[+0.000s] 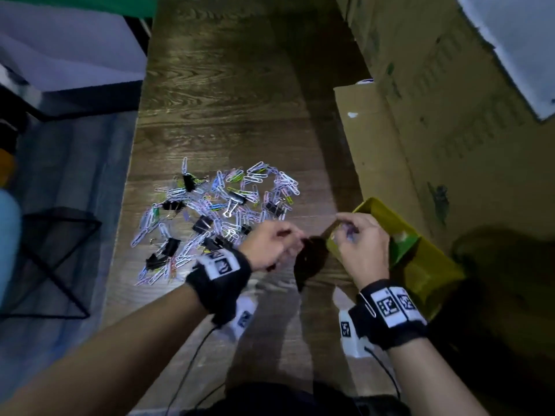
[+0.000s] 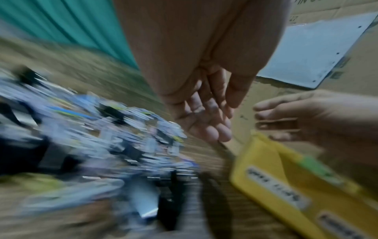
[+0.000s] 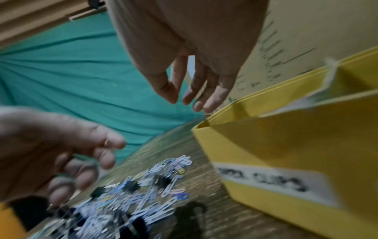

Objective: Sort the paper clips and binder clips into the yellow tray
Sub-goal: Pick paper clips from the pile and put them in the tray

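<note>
A heap of pastel paper clips (image 1: 222,205) mixed with black binder clips (image 1: 201,225) lies on the wooden table (image 1: 225,100). The yellow tray (image 1: 426,265) stands to its right, with a "clips" label (image 3: 266,179) on its near wall. My left hand (image 1: 276,244) hovers between heap and tray, fingers curled; thin greenish paper clips (image 3: 81,157) show among its fingers (image 3: 106,142). My right hand (image 1: 357,241) hangs over the tray's near-left corner (image 3: 201,127). Its fingers (image 3: 210,98) are relaxed and apart, holding nothing plainly. A purple blur sits under it in the head view.
Tall cardboard boxes (image 1: 435,130) wall off the right side just behind the tray. The table's left edge drops to a floor with a black wire rack (image 1: 48,259). Green cloth (image 3: 71,72) hangs at the far end. Cables trail from both wrist bands.
</note>
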The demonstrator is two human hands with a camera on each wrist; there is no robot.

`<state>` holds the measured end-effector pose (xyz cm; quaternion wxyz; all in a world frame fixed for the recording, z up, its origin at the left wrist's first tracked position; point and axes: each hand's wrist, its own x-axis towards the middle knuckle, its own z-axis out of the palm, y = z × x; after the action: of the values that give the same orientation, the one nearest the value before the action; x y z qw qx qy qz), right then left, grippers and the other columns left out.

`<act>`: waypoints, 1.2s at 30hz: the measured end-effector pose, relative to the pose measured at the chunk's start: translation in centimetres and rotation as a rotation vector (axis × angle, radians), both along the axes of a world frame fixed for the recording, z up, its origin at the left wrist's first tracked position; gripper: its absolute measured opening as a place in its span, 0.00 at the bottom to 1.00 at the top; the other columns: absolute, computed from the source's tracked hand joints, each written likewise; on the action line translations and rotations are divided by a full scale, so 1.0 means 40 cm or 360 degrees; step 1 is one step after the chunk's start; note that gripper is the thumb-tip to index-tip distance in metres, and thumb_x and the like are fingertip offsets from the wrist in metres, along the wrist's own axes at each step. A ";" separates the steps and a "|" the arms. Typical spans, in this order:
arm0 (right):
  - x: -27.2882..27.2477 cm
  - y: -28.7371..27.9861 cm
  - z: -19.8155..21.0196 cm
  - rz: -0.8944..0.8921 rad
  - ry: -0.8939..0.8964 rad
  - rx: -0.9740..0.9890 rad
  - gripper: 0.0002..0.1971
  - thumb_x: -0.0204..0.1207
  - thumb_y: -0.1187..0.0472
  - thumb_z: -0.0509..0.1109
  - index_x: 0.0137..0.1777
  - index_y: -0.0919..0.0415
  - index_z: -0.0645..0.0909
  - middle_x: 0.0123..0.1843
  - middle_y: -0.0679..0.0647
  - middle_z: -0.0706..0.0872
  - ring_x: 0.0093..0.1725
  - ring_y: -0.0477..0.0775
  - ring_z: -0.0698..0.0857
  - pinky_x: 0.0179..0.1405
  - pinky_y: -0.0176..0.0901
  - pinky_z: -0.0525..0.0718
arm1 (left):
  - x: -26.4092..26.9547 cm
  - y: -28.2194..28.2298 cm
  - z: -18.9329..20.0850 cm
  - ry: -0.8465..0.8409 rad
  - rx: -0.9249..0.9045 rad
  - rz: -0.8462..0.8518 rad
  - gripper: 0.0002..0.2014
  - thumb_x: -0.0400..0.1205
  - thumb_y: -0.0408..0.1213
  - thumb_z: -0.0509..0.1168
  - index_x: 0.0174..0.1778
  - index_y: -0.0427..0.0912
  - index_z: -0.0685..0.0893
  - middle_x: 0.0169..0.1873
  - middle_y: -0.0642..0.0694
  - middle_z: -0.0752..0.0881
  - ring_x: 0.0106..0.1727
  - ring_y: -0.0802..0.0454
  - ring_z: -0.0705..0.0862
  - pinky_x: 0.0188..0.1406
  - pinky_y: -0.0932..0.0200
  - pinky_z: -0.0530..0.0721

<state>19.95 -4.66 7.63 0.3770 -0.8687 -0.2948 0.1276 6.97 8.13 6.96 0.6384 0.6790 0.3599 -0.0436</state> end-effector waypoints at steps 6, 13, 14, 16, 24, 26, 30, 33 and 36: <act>-0.182 0.137 -0.025 0.0781 0.0088 -0.0038 0.13 0.74 0.69 0.68 0.53 0.56 0.88 0.50 0.49 0.84 0.45 0.47 0.81 0.51 0.31 0.76 | -0.404 0.225 -0.047 0.0340 0.1244 0.0118 0.14 0.75 0.33 0.71 0.57 0.45 0.83 0.49 0.43 0.83 0.40 0.54 0.81 0.46 0.56 0.82; -0.438 0.373 -0.087 0.1514 0.0029 -0.0510 0.28 0.79 0.68 0.60 0.77 0.47 0.68 0.74 0.50 0.74 0.60 0.57 0.83 0.58 0.51 0.83 | -0.624 0.302 -0.139 0.0629 0.1166 -0.0053 0.24 0.70 0.52 0.74 0.59 0.48 0.80 0.54 0.44 0.79 0.51 0.43 0.83 0.48 0.47 0.85; -0.465 0.406 -0.097 0.1562 -0.0010 -0.0580 0.30 0.78 0.69 0.59 0.79 0.47 0.65 0.76 0.51 0.72 0.61 0.59 0.82 0.56 0.52 0.84 | -0.628 0.299 -0.158 0.0554 0.1162 -0.0059 0.21 0.71 0.48 0.75 0.58 0.46 0.82 0.51 0.44 0.81 0.49 0.43 0.85 0.48 0.48 0.85; -0.507 0.459 -0.118 0.1621 -0.0114 -0.0725 0.31 0.78 0.71 0.59 0.79 0.48 0.64 0.78 0.53 0.69 0.63 0.61 0.81 0.54 0.52 0.83 | -0.631 0.294 -0.185 0.0426 0.1153 0.0012 0.16 0.72 0.41 0.74 0.55 0.45 0.83 0.47 0.44 0.84 0.44 0.43 0.86 0.46 0.49 0.85; -0.572 0.506 -0.171 0.1523 -0.0312 -0.1006 0.15 0.80 0.56 0.65 0.64 0.59 0.78 0.72 0.63 0.72 0.55 0.67 0.85 0.49 0.53 0.83 | -0.656 0.339 -0.167 0.0215 0.1066 0.0131 0.06 0.75 0.34 0.72 0.47 0.46 0.86 0.36 0.50 0.89 0.34 0.56 0.83 0.35 0.73 0.75; -0.577 0.507 -0.178 0.1445 -0.0291 -0.0964 0.13 0.81 0.59 0.63 0.63 0.62 0.79 0.70 0.62 0.74 0.54 0.65 0.85 0.49 0.51 0.83 | -0.658 0.394 -0.158 0.0172 0.0969 0.0269 0.06 0.76 0.34 0.72 0.45 0.49 0.85 0.33 0.50 0.88 0.31 0.58 0.85 0.35 0.70 0.79; -0.566 0.494 -0.187 0.1345 -0.0128 -0.0927 0.15 0.81 0.60 0.63 0.64 0.66 0.79 0.70 0.61 0.72 0.54 0.62 0.85 0.52 0.48 0.84 | -0.602 0.527 -0.145 0.0099 0.0787 0.0641 0.11 0.77 0.28 0.69 0.40 0.52 0.81 0.29 0.50 0.85 0.25 0.67 0.82 0.31 0.66 0.83; -0.539 0.482 -0.184 0.1136 -0.0004 -0.0877 0.15 0.79 0.59 0.65 0.62 0.64 0.79 0.68 0.60 0.70 0.50 0.60 0.85 0.52 0.51 0.86 | -0.537 0.610 -0.151 0.0176 0.0875 0.0687 0.07 0.77 0.29 0.69 0.43 0.47 0.82 0.32 0.46 0.86 0.30 0.60 0.83 0.38 0.62 0.85; -0.501 0.466 -0.183 0.0991 -0.0015 -0.0874 0.15 0.79 0.59 0.66 0.63 0.64 0.79 0.68 0.60 0.70 0.50 0.63 0.85 0.55 0.56 0.84 | -0.484 0.659 -0.176 0.0204 0.0764 0.0744 0.06 0.78 0.30 0.68 0.42 0.46 0.81 0.37 0.44 0.87 0.39 0.47 0.88 0.46 0.51 0.88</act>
<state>-0.08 13.96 0.31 0.0733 -0.8069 -0.5002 0.3055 -12.39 34.50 -0.09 0.4291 0.7049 0.5453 0.1472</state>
